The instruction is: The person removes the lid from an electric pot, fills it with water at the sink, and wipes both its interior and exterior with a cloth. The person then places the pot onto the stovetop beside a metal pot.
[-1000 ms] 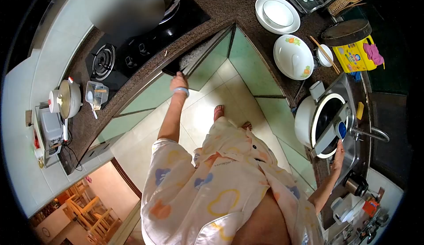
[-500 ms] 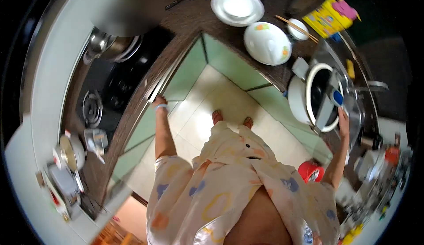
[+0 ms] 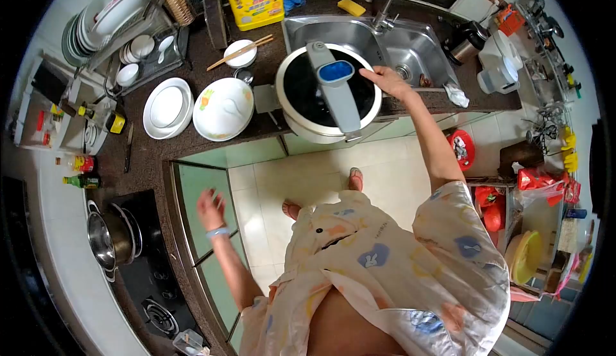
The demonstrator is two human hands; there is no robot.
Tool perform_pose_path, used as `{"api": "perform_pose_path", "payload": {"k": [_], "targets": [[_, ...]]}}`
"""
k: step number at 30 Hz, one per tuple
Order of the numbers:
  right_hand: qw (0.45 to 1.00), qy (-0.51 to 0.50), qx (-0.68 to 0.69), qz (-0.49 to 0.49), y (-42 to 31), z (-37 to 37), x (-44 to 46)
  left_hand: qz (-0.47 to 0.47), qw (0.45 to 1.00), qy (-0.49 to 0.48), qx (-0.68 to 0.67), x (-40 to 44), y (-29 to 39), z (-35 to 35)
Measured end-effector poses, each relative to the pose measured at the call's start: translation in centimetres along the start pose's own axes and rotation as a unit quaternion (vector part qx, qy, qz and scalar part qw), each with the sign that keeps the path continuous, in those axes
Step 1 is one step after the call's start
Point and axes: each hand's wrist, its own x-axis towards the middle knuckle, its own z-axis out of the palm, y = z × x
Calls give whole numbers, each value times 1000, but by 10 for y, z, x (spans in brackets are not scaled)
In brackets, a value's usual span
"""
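A round white electric pressure cooker (image 3: pixel 298 121) with a dark lid and a grey handle (image 3: pixel 340 96) bearing a blue panel sits by the sink, its front over the counter edge. My right hand (image 3: pixel 388 82) grips the cooker's right rim, with the fingertips over the edge of the lid. My left hand (image 3: pixel 211 209) is raised in the air in front of the green cabinet doors (image 3: pixel 205 192). Its fingers are apart and hold nothing. To the left of the cooker lie a flowered white bowl (image 3: pixel 223 109) and a stacked pair of white bowls (image 3: pixel 168 107).
Behind the cooker is a double steel sink (image 3: pixel 417 51) with a faucet (image 3: pixel 385 3). Chopsticks (image 3: pixel 240 53) lie across a small bowl near a yellow jug (image 3: pixel 255 3). A steel pot (image 3: pixel 102 240) stands on the stove at left. A red basin (image 3: pixel 462 150) is on the floor.
My view has turned toward the sink. My left hand has left the cabinet or counter edge by the stove and opened in the air. My right hand stays at the pressure cooker's rim.
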Motion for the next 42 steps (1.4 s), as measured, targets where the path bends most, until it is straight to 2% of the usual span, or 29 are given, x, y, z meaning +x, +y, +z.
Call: {"api": "perform_pose_path", "payload": {"k": [1,2,3,4,5,6,7,9,10,11,13,15,17,19,21,22,23,24,27,29,31,32,35,36,39,42], "targets": [[1000,6,5,2,-13,-2,-14,33,996,-78,31,-23,21,55],[995,70,-36,-55,-5,3,-11,36,991,-121,46,-41,32,105],[997,34,-27,-65,-9,-2,-12,74,977,-188,64,-58,35,144],[991,65,-49,-109,-4,0,-9,102,962,-214,135,-68,39,179],[981,96,-70,-154,0,1,-6,164,950,-193,181,-70,33,213],[969,128,-79,-196,-1,2,-8,263,931,-168,187,-74,35,241],[952,147,-88,-255,2,0,-7,326,908,-132,230,-46,23,257],[939,150,-93,-294,1,-3,-5,334,906,-3,259,-20,30,282],[926,156,-102,-328,2,-3,-2,327,902,18,280,-25,48,292],[925,149,-92,-336,3,-3,3,336,891,55,300,29,27,282],[885,146,-64,-438,2,-5,9,249,910,37,330,23,53,289],[877,129,-50,-461,-3,-10,3,192,947,27,255,2,67,300],[871,63,-70,-483,-16,-15,-2,188,946,51,259,20,60,294],[857,-11,-7,-514,-31,-21,-10,105,955,41,276,-2,75,302],[858,-12,-22,-513,-44,-20,-17,94,951,40,292,12,73,295],[858,-18,-20,-514,-54,-21,-23,92,962,-10,258,21,73,291],[896,-59,-24,-439,-66,-22,-30,90,969,-62,221,29,69,287],[927,-97,-31,-361,-75,-20,-34,60,968,-52,240,23,75,291],[931,-61,-59,-356,-86,5,-38,10,969,-59,238,22,80,295],[928,-37,-69,-365,-85,18,-31,12,971,-65,230,28,73,292],[906,-2,-17,-422,-85,22,-24,45,977,-36,206,22,69,292],[915,-16,-28,-402,-86,20,-22,40,980,-16,195,13,67,292],[893,-49,-12,-447,-83,8,-4,98,991,37,89,-1,38,291],[886,-60,-9,-459,-82,3,1,72,989,84,100,-19,39,297],[860,-88,-14,-502,-78,-4,23,51,991,119,41,-66,30,312],[868,-149,-76,-467,-84,-22,30,32,989,130,-66,-88,5,328]]}}
